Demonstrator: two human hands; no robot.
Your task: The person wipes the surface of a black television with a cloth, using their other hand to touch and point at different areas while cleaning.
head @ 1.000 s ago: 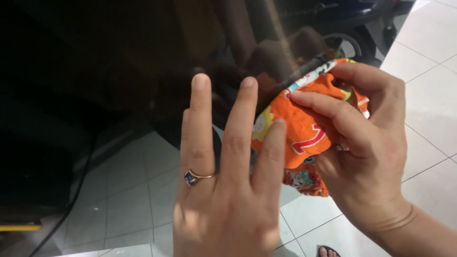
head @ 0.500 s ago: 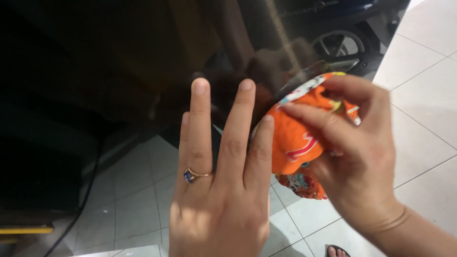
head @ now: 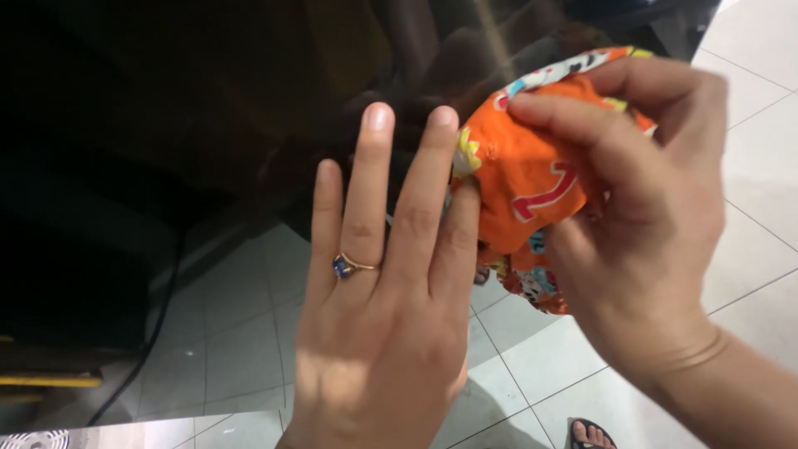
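Two hands at a dark glossy pane [head: 166,125]: the left hand [head: 382,316] lies flat, fingers spread and pointing up, a ring [head: 342,265] on one finger. The right hand [head: 648,224] is clamped on a bunched orange cloth [head: 519,179], pressed to the pane just beside the left fingertips. The cloth's long axis runs lower left to upper right, and white floor tiles [head: 748,249] lie beneath.
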